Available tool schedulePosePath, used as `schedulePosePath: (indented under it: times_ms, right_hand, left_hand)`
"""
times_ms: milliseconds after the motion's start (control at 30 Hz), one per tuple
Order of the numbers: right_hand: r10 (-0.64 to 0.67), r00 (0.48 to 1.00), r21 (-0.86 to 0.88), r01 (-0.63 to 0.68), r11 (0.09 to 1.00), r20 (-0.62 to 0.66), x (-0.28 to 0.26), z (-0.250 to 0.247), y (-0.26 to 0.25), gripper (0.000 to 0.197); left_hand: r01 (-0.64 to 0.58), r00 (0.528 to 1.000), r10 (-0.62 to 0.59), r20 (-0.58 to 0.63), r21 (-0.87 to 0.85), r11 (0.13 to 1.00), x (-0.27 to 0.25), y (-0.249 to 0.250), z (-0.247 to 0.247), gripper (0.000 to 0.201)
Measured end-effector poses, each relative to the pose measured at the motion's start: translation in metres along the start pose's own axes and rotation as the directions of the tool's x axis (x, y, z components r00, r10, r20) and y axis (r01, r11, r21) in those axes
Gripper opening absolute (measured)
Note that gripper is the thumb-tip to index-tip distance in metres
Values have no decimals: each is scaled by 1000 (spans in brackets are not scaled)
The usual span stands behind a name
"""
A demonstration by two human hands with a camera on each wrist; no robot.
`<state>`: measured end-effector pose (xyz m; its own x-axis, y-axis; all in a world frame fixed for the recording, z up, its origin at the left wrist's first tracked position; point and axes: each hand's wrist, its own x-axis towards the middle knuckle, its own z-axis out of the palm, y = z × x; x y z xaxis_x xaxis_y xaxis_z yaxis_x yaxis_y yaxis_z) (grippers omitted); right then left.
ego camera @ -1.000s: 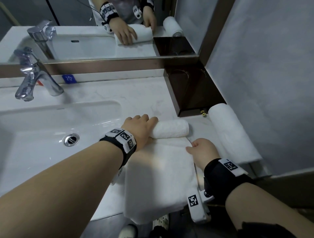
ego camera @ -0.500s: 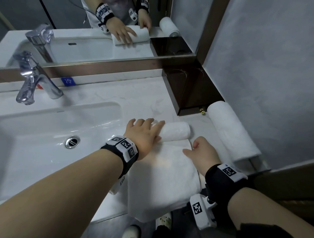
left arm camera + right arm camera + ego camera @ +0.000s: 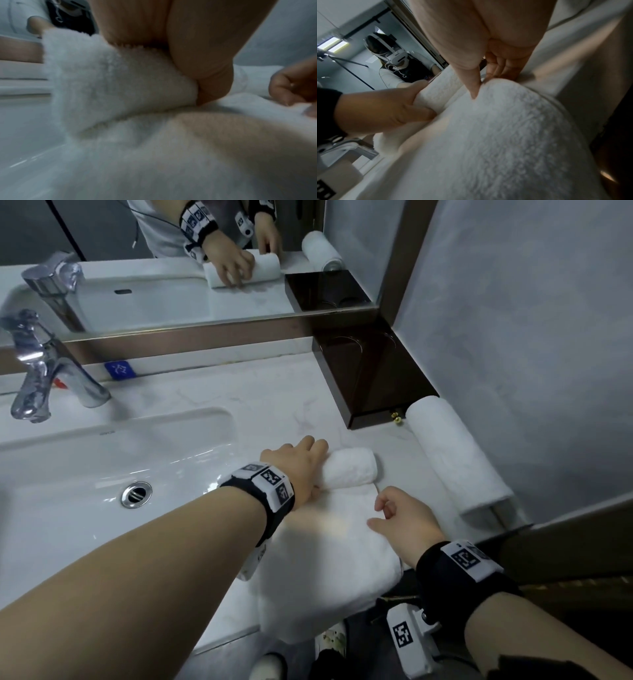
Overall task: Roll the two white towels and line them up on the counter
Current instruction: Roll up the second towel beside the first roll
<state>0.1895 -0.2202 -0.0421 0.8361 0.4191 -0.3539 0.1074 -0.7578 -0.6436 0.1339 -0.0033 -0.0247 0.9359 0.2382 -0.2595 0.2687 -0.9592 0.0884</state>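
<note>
A white towel (image 3: pixel 325 559) lies on the marble counter (image 3: pixel 212 392), its far end wound into a roll (image 3: pixel 354 470). My left hand (image 3: pixel 301 463) grips that roll's left part, fingers curled over the top and thumb at the near side; the left wrist view shows the roll (image 3: pixel 111 88) under the palm. On the flat part near its right edge sits my right hand (image 3: pixel 394 515), with thumb (image 3: pixel 471 83) and curled fingers pinching up a ridge of towel (image 3: pixel 513 121). A second white towel (image 3: pixel 452 453) lies fully rolled along the right wall.
The sink basin (image 3: pixel 85 474) with its drain (image 3: pixel 137 494) is to the left, a chrome tap (image 3: pixel 41 371) behind it. A dark wooden box (image 3: pixel 373 381) stands in the back corner. A mirror (image 3: pixel 171 251) runs along the back. The flat towel's near end overhangs the counter edge.
My left hand has kept turning the roll, drawing in more of the flat part. My right hand shifted further onto the flat towel and its fingers curled into a pinch.
</note>
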Motion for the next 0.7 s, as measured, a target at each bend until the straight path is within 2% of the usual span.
schedulePosePath:
  times_ms: [167, 333, 467, 567, 700]
  right_hand:
    - [2, 1000, 27, -2, 1000, 6, -11, 2, 6, 30]
    - [4, 1000, 121, -4, 993, 5, -19, 0, 9, 37]
    - [-1, 1000, 134, 5, 991, -26, -20, 5, 12, 35]
    - [4, 998, 107, 3, 994, -64, -19, 8, 13, 32]
    - [5, 992, 9, -4, 1000, -126, -28, 11, 13, 29]
  left_hand:
    - [24, 1000, -22, -13, 149, 989, -7, 10, 0, 76]
    - [15, 999, -7, -52, 150, 989, -15, 15, 0, 60]
    - [-70, 993, 85, -80, 180, 981, -20, 15, 6, 64]
    - [-113, 987, 135, -84, 229, 967, -24, 15, 8, 65]
    - [-112, 984, 144, -110, 257, 960, -31, 19, 10, 59]
